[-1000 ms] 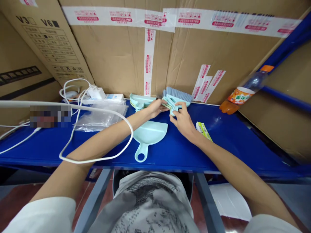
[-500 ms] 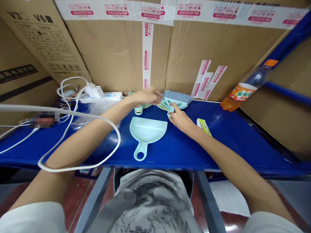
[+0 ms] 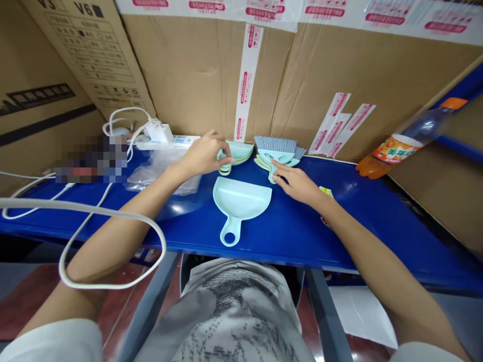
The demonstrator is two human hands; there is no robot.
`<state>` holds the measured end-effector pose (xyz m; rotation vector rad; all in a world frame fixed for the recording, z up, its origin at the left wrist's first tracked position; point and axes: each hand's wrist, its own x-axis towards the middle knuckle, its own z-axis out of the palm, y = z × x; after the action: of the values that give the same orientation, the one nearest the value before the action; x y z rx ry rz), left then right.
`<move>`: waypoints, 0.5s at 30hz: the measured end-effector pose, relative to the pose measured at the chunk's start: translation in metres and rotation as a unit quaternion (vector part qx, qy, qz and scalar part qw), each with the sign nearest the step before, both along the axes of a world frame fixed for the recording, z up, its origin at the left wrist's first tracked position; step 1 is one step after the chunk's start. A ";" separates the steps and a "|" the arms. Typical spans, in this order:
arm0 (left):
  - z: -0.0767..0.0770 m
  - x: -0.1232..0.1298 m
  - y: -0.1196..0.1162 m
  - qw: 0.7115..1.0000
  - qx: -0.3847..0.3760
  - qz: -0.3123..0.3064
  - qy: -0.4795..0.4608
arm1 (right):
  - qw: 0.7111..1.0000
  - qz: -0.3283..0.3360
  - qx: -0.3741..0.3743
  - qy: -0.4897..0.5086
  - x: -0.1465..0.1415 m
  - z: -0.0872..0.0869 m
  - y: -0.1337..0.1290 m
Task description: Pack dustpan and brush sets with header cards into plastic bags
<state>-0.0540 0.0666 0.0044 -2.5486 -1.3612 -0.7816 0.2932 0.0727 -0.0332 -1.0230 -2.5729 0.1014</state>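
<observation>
Pale mint dustpans [image 3: 241, 149] lie stacked near the cardboard wall, with a yellow-green one among them. My left hand [image 3: 206, 153] is at the stack's left side, thumb and fingers curled in a pinch at the top dustpan's handle. Beside that stack are small hand brushes [image 3: 277, 146] with grey-blue bristles and mint and yellow-green bodies, piled together. My right hand [image 3: 298, 183] has its index finger stretched out, touching the top brush's handle; its other fingers are loosely bent. A single mint dustpan [image 3: 243, 198] lies nearer me, its ring handle pointing toward me, touched by neither hand.
An orange drink bottle [image 3: 403, 143] leans at the right. White cables [image 3: 124, 213] hang across my left arm, near a white plug [image 3: 160, 133] and clear plastic bag [image 3: 162, 168]. A small green-and-white packet [image 3: 326, 191] is partly behind my right arm. Cardboard walls [image 3: 199, 80] enclose the blue table [image 3: 181, 234].
My left hand has moved left, from beside the brushes to the dustpan stack. My right hand has loosened on the brush handle, its index finger now stretched out. The view has shifted slightly.
</observation>
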 end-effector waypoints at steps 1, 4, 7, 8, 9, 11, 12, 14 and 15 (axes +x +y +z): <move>0.000 -0.002 0.000 1.000 -0.010 0.000 0.010 | 1.000 -0.009 -0.005 0.009 -0.001 0.000 0.000; -0.002 -0.006 0.003 0.999 -0.039 0.015 0.017 | 0.998 -0.038 -0.005 0.044 -0.002 -0.001 -0.001; -0.002 -0.005 0.006 0.997 -0.062 0.027 -0.042 | 0.996 -0.059 0.000 0.067 -0.002 0.000 -0.003; -0.002 -0.005 0.007 0.995 -0.062 0.026 -0.068 | 0.995 -0.067 -0.003 0.070 -0.002 0.000 -0.003; -0.001 -0.004 0.007 0.994 -0.055 0.024 -0.092 | 0.995 -0.076 -0.007 0.071 -0.001 0.000 -0.004; 0.001 -0.002 0.005 0.991 -0.019 0.027 -0.129 | 0.993 -0.091 -0.014 0.077 -0.001 0.001 -0.005; 0.002 -0.001 0.004 0.989 0.005 0.032 -0.143 | 0.992 -0.097 -0.016 0.080 -0.001 0.002 -0.006; 0.003 0.002 -0.001 0.984 0.059 0.040 -0.163 | 0.990 -0.114 -0.014 0.086 -0.001 0.003 -0.008; 0.003 0.005 -0.004 0.981 0.083 0.040 -0.170 | 0.988 -0.126 -0.010 0.088 -0.002 0.005 -0.008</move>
<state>-0.0493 0.0623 0.0074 -2.2906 -1.4090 -1.3036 0.2916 0.0643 -0.0287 -1.2768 -2.2702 0.1455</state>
